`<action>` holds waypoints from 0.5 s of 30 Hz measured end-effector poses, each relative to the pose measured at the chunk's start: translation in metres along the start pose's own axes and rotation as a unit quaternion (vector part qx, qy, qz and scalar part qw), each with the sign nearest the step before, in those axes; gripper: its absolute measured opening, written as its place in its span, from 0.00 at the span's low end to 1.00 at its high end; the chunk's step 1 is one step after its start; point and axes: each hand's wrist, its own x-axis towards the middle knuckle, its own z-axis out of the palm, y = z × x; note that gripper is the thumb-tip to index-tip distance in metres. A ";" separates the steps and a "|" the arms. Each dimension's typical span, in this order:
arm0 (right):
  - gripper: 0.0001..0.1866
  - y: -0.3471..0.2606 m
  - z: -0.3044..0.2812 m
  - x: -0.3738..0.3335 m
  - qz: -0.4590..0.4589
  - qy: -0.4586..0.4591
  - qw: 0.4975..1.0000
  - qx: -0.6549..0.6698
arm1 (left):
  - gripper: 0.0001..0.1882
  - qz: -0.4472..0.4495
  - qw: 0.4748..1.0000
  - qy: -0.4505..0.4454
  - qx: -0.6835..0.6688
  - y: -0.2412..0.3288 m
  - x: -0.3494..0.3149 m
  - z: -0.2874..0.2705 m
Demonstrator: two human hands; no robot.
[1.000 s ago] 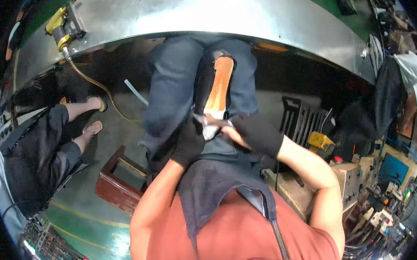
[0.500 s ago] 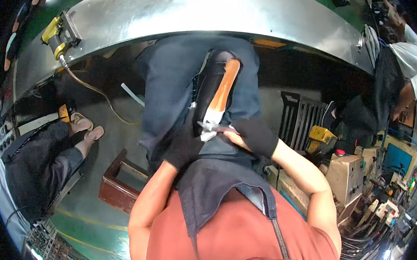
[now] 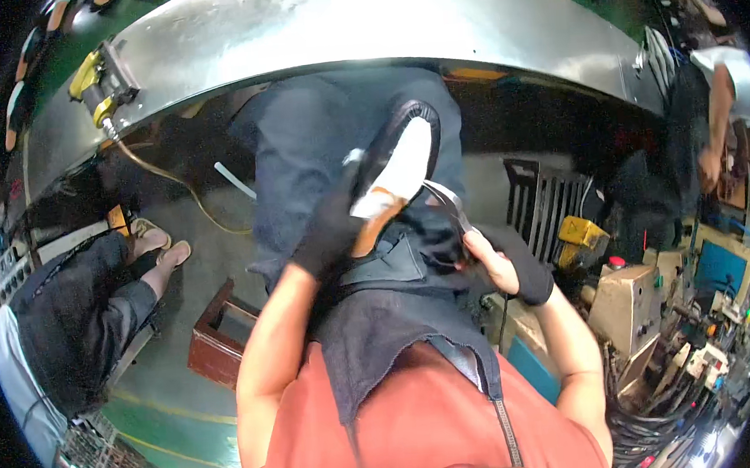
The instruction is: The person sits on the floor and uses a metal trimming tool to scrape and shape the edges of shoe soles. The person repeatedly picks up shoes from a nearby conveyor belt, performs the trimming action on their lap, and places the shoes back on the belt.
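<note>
A black shoe (image 3: 403, 155) rests over my lap with its underside facing up. A white bottom surface and a brown patch show inside the black upper. My left hand (image 3: 330, 240), in a black fingerless glove, is closed around the shoe's near left side; its fingertips are partly hidden. My right hand (image 3: 509, 264), gloved the same way, grips what looks like a pair of pincers (image 3: 453, 204). The tool's slim metal end points up and left, close to the right edge of the shoe. My dark apron (image 3: 286, 144) lies beneath the shoe.
A metal bench (image 3: 360, 22) curves across the far side, with a yellow air tool (image 3: 97, 84) and its hose on it. A brown wooden stool (image 3: 217, 345) stands left, near a seated person (image 3: 76, 307). Machinery (image 3: 628, 312) and a dark slatted plastic crate (image 3: 536, 197) are right.
The shoe has turned in my left hand, so its white part now faces the far end. My right hand has drawn the tool away to the right, off the shoe's near end.
</note>
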 end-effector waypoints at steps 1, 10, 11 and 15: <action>0.19 0.003 -0.003 0.003 -0.002 -0.011 1.000 -0.029 | 0.40 -0.086 0.987 -0.011 -0.136 0.007 -0.009 -0.014; 0.22 -0.053 0.006 0.045 -0.098 -0.071 0.874 -0.471 | 0.36 0.030 0.993 0.071 0.091 -0.017 -0.044 0.036; 0.22 -0.038 0.008 0.053 -0.150 -0.038 0.876 -0.457 | 0.36 0.034 0.991 0.080 0.097 -0.013 -0.041 0.033; 0.25 0.023 -0.017 0.109 -0.328 -0.001 0.816 -0.477 | 0.35 0.075 0.974 -0.001 0.216 -0.018 -0.021 0.014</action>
